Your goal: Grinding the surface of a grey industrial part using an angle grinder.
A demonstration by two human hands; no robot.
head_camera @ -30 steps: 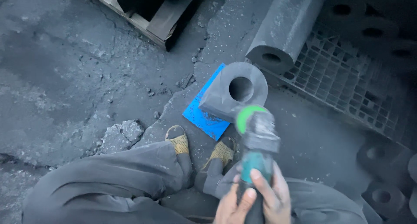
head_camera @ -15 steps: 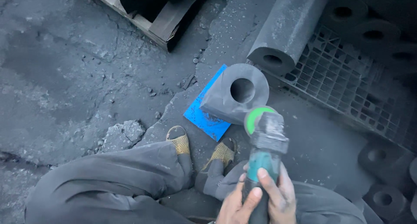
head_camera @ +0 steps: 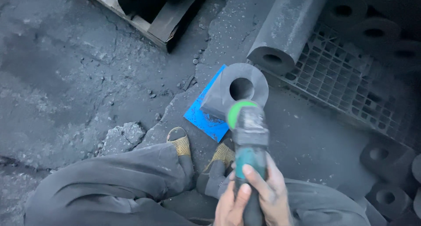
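I squat on a dark, cracked floor and hold an angle grinder (head_camera: 248,138) with a teal body and a green disc. My left hand (head_camera: 229,205) and my right hand (head_camera: 272,192) both wrap its rear handle. The disc end hovers at the near rim of a dark grey block with a round hole (head_camera: 237,92), which rests on a blue pad (head_camera: 205,117). My feet in yellow mesh slippers (head_camera: 180,142) are just behind the pad.
A long dark hollow cylinder (head_camera: 289,26) lies on a metal grate (head_camera: 351,83) to the right. More bored dark pieces (head_camera: 386,160) are stacked at the right edge. A wooden pallet (head_camera: 149,20) stands at the top. Broken concrete (head_camera: 120,136) is at the left.
The grinder and both hands have shifted slightly right and down in the view; the disc stays at the block's near rim. The block and pad have not moved.
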